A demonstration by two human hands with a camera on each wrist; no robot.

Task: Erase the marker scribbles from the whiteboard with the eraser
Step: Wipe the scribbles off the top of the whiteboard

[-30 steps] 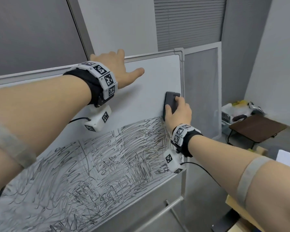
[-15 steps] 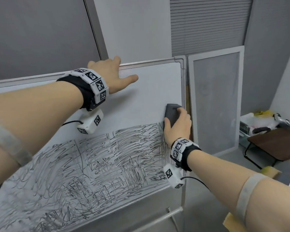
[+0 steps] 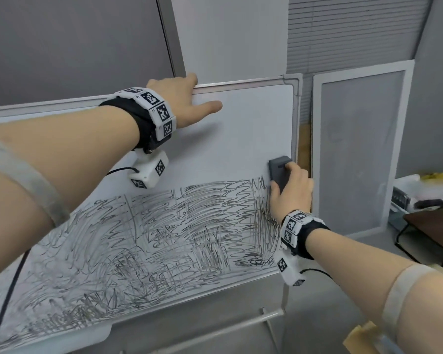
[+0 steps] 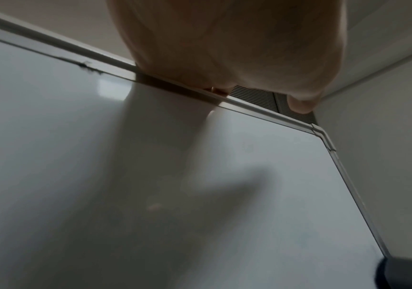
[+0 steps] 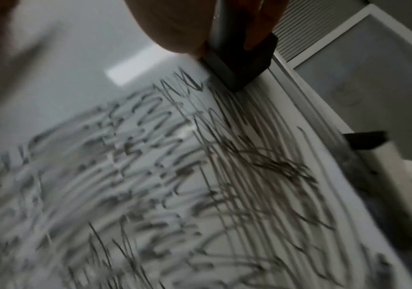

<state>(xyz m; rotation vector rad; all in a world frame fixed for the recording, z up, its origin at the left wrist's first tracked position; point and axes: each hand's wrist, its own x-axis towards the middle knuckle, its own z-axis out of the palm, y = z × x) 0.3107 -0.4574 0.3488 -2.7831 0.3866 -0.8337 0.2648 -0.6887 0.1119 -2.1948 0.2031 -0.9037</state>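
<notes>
The whiteboard (image 3: 241, 129) is clean in its upper part, while dense black marker scribbles (image 3: 164, 238) cover its lower half. My right hand (image 3: 290, 185) grips a dark grey eraser (image 3: 279, 168) flat against the board by the right frame, at the top edge of the scribbles. The right wrist view shows the eraser (image 5: 239, 64) just above the blurred scribbles (image 5: 200, 176). My left hand (image 3: 187, 98) holds the board's top rim, fingers hooked over it and thumb lying on the front. In the left wrist view the left hand (image 4: 224, 48) sits on that rim.
A grey framed panel (image 3: 356, 149) leans on the wall right of the board. Further right stand a dark brown low table (image 3: 435, 226) and a white box (image 3: 420, 190) of items. The board's stand bar (image 3: 241, 328) runs below, with cardboard (image 3: 363, 338) at lower right.
My right hand has slid the eraser down along the right frame to the top of the scribbles. The left hand has stayed on the top rim. The head view has shifted.
</notes>
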